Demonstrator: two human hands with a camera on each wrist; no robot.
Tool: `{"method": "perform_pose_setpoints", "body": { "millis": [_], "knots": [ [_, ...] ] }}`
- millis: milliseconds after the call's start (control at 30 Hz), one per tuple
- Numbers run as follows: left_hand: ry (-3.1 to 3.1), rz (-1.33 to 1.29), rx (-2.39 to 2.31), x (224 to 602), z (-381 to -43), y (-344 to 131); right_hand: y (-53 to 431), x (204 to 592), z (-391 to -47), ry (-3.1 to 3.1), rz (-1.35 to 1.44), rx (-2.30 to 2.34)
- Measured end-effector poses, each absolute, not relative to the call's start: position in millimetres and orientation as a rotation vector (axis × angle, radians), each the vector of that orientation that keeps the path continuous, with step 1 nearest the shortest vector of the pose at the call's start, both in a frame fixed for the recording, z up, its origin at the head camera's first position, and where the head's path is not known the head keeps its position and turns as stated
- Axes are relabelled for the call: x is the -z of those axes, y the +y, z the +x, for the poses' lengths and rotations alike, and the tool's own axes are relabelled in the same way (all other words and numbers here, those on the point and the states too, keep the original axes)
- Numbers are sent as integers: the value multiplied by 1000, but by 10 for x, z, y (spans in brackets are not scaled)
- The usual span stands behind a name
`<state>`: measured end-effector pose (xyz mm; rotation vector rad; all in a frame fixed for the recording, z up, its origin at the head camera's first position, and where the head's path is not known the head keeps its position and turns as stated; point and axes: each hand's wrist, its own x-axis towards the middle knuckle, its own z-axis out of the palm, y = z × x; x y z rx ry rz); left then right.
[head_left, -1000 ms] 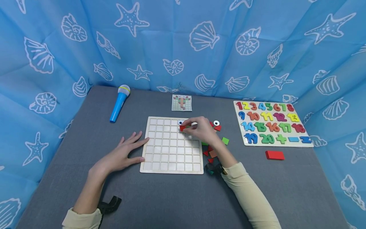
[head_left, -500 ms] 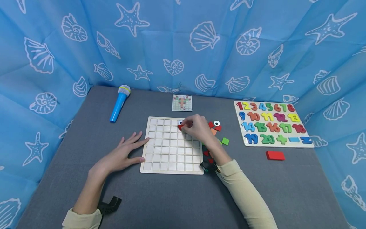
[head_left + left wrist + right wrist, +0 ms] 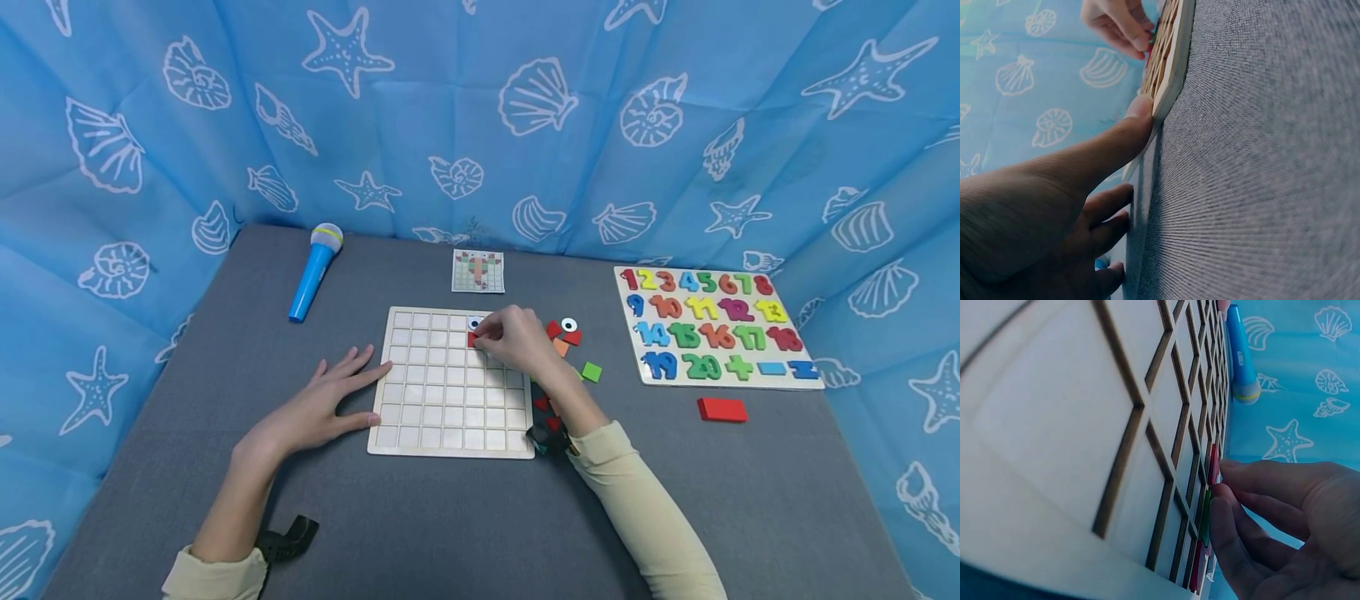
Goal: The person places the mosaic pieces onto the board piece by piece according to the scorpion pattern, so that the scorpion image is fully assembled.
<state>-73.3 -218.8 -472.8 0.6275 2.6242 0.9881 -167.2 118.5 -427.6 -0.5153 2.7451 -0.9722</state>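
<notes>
A pale wooden grid board lies on the grey tabletop. My left hand is spread at its left edge, fingers apart, the thumb pressing the rim in the left wrist view. Over the upper right cells, my right hand pinches a small red tile with thumb and fingertips, low in a cell. Just above that cell sits a white eye tile. The right wrist view shows a green tile and another red tile in the board beside the fingers, which cover part of the held tile.
Loose red, orange and green tiles, including a green square and an eye piece, lie right of the board. A picture card is behind it. Around stand a blue microphone, a number puzzle and a red block.
The red tile, tilted in my right fingers half a second ago, now lies flatter in the cell below the eye tile. My right hand has shifted slightly left; the left hand stays put.
</notes>
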Motion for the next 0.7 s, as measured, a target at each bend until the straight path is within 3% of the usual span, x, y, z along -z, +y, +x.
{"method": "perform_pose_setpoints", "body": {
  "millis": [333,700],
  "knots": [
    [2603,580,-935,4634,-719,-2147,1367,4272,-1622,2674,-545,1147],
    [2602,600,-982,4603,-704,-2140,1914,4275,-1548,2676,-437,1153]
  ]
}}
